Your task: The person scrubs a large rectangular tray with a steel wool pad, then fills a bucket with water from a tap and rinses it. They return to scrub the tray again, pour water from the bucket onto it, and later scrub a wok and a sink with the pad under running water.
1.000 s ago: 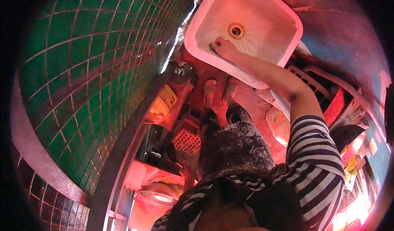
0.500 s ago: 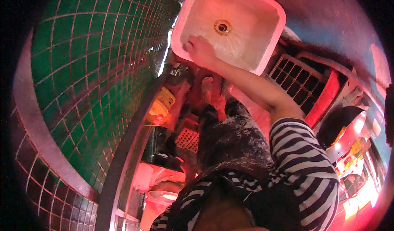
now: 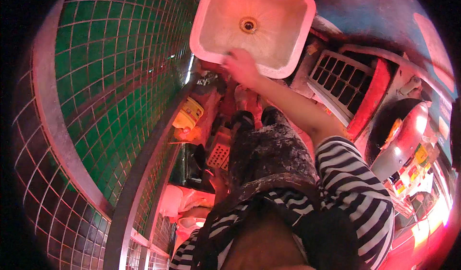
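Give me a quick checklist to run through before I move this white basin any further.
1. Right hand on the near rim of the white basin: ok, it rests on the edge.
2. Firmness of the grip: cannot tell, fingers are blurred.
3. Left hand free to help: cannot tell, only a bit of it shows low by the hip.
4. Basin empty: ok, only the drain hole shows inside.
5. Clearance from the green tiled wall: ok, a gap shows.
6. Floor near the feet: not ok, a yellow tub and red grated crate stand close.
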Tool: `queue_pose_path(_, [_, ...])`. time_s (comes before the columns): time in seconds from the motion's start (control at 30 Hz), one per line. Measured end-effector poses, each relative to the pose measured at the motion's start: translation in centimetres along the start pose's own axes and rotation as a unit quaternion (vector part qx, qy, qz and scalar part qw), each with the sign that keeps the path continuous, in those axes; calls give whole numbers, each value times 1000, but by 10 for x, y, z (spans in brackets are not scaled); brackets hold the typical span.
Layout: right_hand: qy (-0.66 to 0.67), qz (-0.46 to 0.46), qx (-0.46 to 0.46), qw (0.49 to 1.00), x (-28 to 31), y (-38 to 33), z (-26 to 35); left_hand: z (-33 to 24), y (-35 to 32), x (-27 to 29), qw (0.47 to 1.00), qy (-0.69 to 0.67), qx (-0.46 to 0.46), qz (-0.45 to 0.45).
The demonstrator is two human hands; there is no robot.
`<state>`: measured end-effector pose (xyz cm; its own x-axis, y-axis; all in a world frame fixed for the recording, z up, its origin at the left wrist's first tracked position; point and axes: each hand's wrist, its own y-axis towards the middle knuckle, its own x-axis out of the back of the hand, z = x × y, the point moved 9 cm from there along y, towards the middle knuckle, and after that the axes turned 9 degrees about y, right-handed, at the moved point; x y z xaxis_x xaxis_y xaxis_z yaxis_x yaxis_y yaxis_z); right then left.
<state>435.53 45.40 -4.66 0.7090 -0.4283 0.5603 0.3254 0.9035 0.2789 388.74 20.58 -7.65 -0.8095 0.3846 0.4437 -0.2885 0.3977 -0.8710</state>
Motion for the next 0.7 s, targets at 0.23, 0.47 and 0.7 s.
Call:
queue_pose_path(0.23, [-176,92,-3,980,102,-50,-63,-13,-27,9,918,330,-209,-64])
queue_pose_path(0.47, [-297,-7,-73,952,190,45,-151,61,-13,9,987,-88,115,-62])
queue_pose_path(0.7, [-203,121,0,972,117,-48,-77,79,-24,11,975,-140,46,-167])
